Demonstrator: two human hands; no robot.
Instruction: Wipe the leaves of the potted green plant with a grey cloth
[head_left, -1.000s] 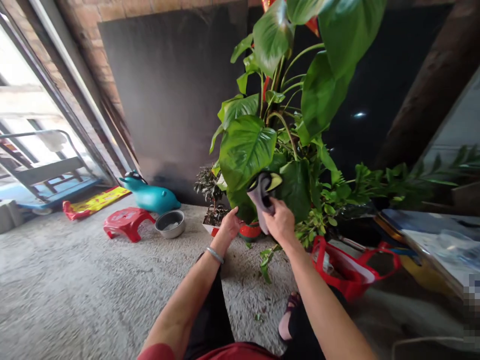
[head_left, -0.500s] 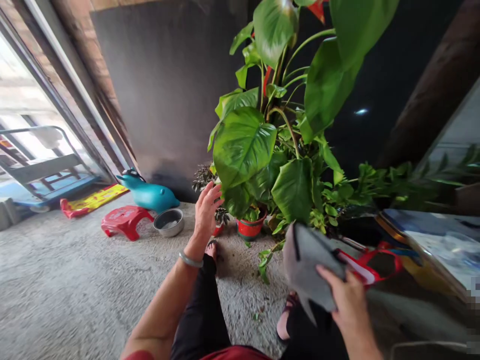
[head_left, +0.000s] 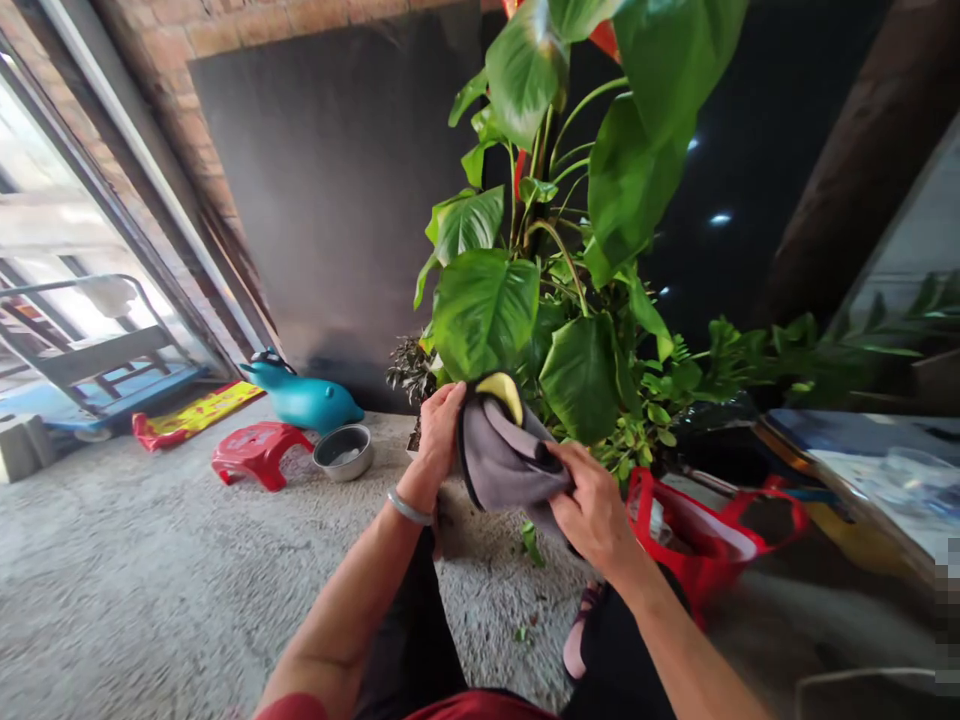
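A grey cloth (head_left: 501,465) with black edging and a yellow underside is stretched between my two hands, in front of the plant. My left hand (head_left: 441,432), a bangle at its wrist, pinches the cloth's left edge near the top. On the other side my right hand (head_left: 592,508) grips a bunched part of it. Just beyond the cloth rises a tall potted plant with broad green leaves (head_left: 486,310). The cloth hides the plant's pot.
On the floor to the left are a metal bowl (head_left: 343,452), a red stool (head_left: 261,455), a teal animal toy (head_left: 311,398) and a platform trolley (head_left: 82,350). A red bag (head_left: 701,550) stands by my right leg, beside a table (head_left: 862,460). Behind the plant leans a dark panel (head_left: 337,200).
My left hand, open and empty before, has closed on the cloth's edge. My right hand has brought the cloth leftward and up, to the middle. The red bag is now less covered.
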